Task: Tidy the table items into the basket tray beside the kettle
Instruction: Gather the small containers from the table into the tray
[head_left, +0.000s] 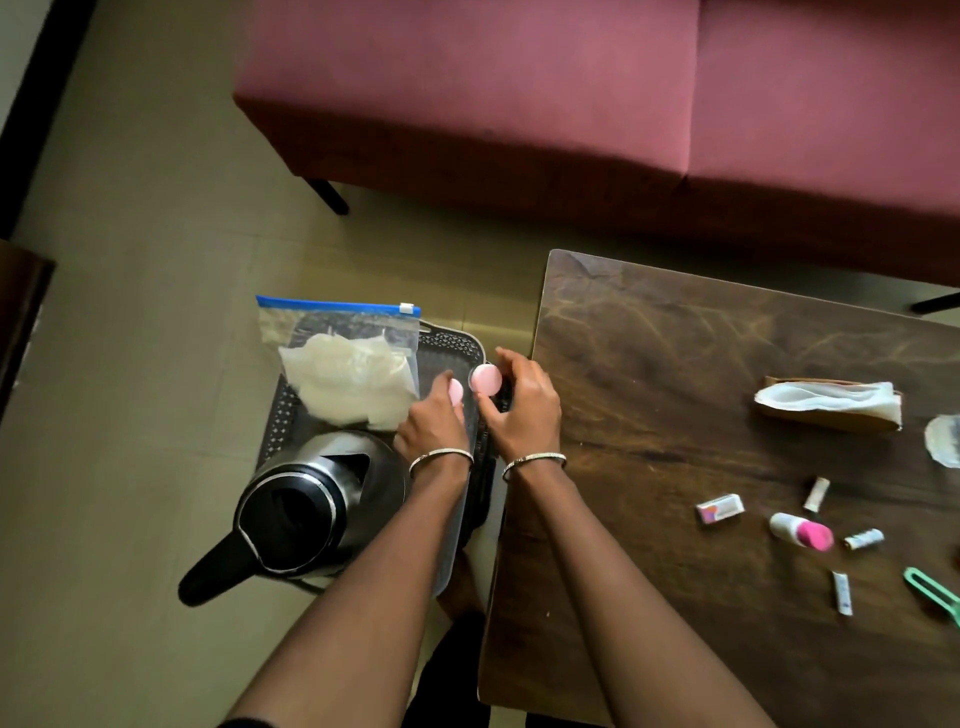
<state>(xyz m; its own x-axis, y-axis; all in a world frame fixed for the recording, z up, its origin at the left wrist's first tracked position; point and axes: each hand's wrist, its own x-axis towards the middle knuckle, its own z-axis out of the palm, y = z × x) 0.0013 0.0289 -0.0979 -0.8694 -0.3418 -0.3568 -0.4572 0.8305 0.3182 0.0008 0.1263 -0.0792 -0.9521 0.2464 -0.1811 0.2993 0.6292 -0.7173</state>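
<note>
Two round pink pieces are held over the basket tray (460, 345), a dark grey plastic tray with perforated walls and rounded corners, set on the tiled floor just beside the table (675, 364).

The larger pink disc (485, 378), flat and smooth with a pale rim, is pinched between the thumb and fingertips of the right hand (519, 410). It projects to the left of the grip, above the tray's far right part.

A smaller pink piece (456, 392) is gripped in the curled fingers of the left hand (431, 426). Only its rounded edge is seen past the knuckles, close to the disc but apart from it. A thin metal bangle is worn on each wrist.

A clear zip bag (343, 364) with a blue slider strip, filled with crumpled white material, is laid across the tray's far left corner. A brushed steel kettle (311, 504) with a black lid and handle overlaps the tray's near left part.

On the dark, grained wooden table a brown paper sleeve (831, 413) with white film, a small box (719, 508), a white bottle with a pink cap (802, 534) and a green plastic tool (935, 592) are scattered, well apart from both hands.
</note>
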